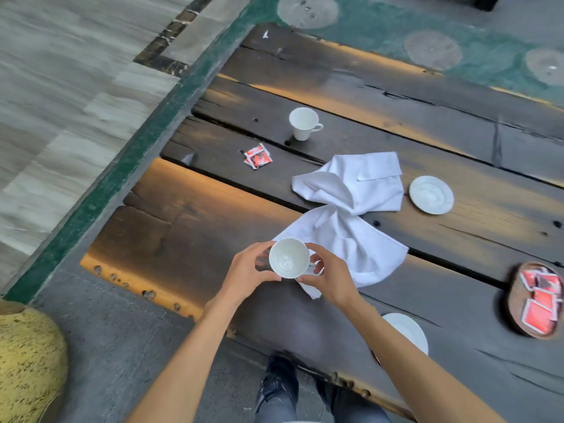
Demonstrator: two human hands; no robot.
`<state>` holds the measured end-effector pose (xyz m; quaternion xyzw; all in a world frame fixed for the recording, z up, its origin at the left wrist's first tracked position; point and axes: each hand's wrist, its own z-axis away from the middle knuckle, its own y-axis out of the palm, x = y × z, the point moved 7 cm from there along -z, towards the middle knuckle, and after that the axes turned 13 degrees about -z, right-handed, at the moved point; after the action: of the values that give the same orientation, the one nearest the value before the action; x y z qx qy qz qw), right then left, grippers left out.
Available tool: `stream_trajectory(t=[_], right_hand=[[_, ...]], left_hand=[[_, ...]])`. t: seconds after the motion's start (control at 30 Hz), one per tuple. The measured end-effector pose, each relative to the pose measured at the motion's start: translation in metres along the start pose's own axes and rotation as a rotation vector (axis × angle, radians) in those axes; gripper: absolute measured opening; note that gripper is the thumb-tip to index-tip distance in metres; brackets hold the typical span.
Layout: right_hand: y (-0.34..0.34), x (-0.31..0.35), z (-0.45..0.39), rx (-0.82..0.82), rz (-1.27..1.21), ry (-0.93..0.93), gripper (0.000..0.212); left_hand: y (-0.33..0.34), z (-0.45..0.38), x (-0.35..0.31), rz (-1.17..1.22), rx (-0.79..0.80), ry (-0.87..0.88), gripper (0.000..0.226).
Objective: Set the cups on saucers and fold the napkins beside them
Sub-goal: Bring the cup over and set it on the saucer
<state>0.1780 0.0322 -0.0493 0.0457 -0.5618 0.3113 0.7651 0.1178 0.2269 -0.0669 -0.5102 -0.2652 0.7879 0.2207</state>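
I hold an empty white cup (288,258) upright above the near part of the dark wooden table (189,209). My left hand (248,270) grips its left side and my right hand (331,274) grips the handle side. A second white cup (303,123) stands alone farther back. One white saucer (431,194) lies at the right of the crumpled white napkins (348,209). Another saucer (407,331) lies near the front edge, partly hidden by my right forearm.
A round wooden tray (512,303) with red sachets sits at the right edge. Loose red sachets (258,156) lie left of the napkins. A speckled yellow pot (27,361) stands on the floor at the lower left. My shoes (279,383) show below the table edge.
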Motion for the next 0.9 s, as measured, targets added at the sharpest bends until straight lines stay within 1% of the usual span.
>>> stream_trajectory(t=[0.13, 0.3, 0.37, 0.43, 0.57, 0.63, 0.77, 0.9], right_hand=[[-0.042, -0.019, 0.032, -0.049, 0.007, 0.034, 0.068], [-0.094, -0.045, 0.079, -0.144, 0.0, 0.064, 0.068], [-0.113, -0.056, 0.1, -0.192, 0.001, 0.054, 0.069], [-0.128, -0.069, 0.12, -0.237, 0.005, 0.081, 0.07], [-0.15, -0.108, 0.154, -0.32, -0.044, 0.17, 0.071], [-0.157, -0.123, 0.166, -0.335, -0.05, 0.202, 0.069], [-0.165, -0.149, 0.183, -0.353, -0.057, 0.247, 0.071], [-0.166, -0.161, 0.191, -0.371, -0.051, 0.266, 0.068]], left_hand=[[0.042, 0.007, -0.036, -0.033, 0.04, 0.039, 0.071], [0.1, 0.015, -0.08, -0.064, 0.149, 0.073, 0.074], [0.123, 0.022, -0.098, -0.076, 0.196, 0.115, 0.076], [0.144, 0.031, -0.114, -0.07, 0.233, 0.153, 0.074], [0.181, 0.048, -0.139, -0.054, 0.296, 0.198, 0.065], [0.196, 0.054, -0.146, -0.063, 0.326, 0.207, 0.062], [0.219, 0.063, -0.153, -0.079, 0.367, 0.214, 0.063], [0.232, 0.067, -0.153, -0.097, 0.38, 0.194, 0.062]])
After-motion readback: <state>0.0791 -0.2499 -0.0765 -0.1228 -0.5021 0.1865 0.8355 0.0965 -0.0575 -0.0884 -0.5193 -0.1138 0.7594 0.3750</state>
